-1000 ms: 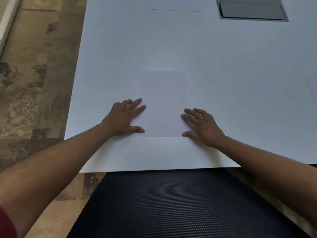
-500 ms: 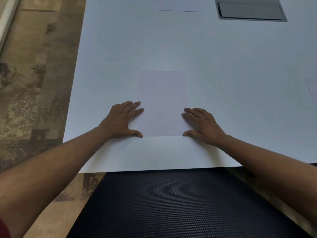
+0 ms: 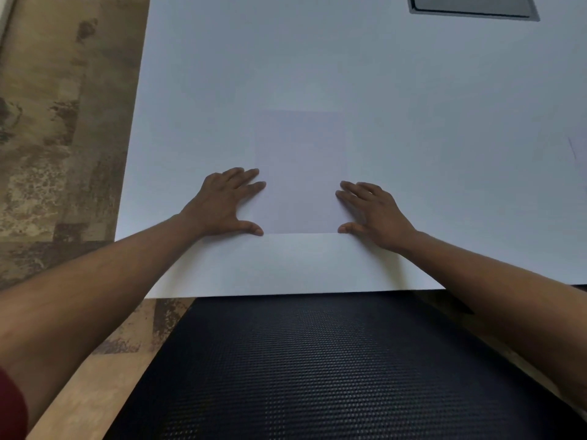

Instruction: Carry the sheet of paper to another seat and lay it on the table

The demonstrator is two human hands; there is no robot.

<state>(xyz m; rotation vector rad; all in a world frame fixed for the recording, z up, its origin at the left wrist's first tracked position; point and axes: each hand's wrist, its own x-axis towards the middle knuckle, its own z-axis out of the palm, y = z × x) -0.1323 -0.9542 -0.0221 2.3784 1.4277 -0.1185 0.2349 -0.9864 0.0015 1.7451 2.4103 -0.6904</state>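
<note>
Sheet of paper (image 3: 300,173) lies flat on white worktop (image 3: 413,106), near its front edge. Left hand (image 3: 222,203) and right hand (image 3: 373,211) rest palm-down at its two sides, fingers (image 3: 251,176) spread, gripping nothing. Tips seem to touch the paper's edges; faint outline, hard to confirm.

Office: table (image 3: 413,90) with cable hatch (image 3: 473,6)
</note>
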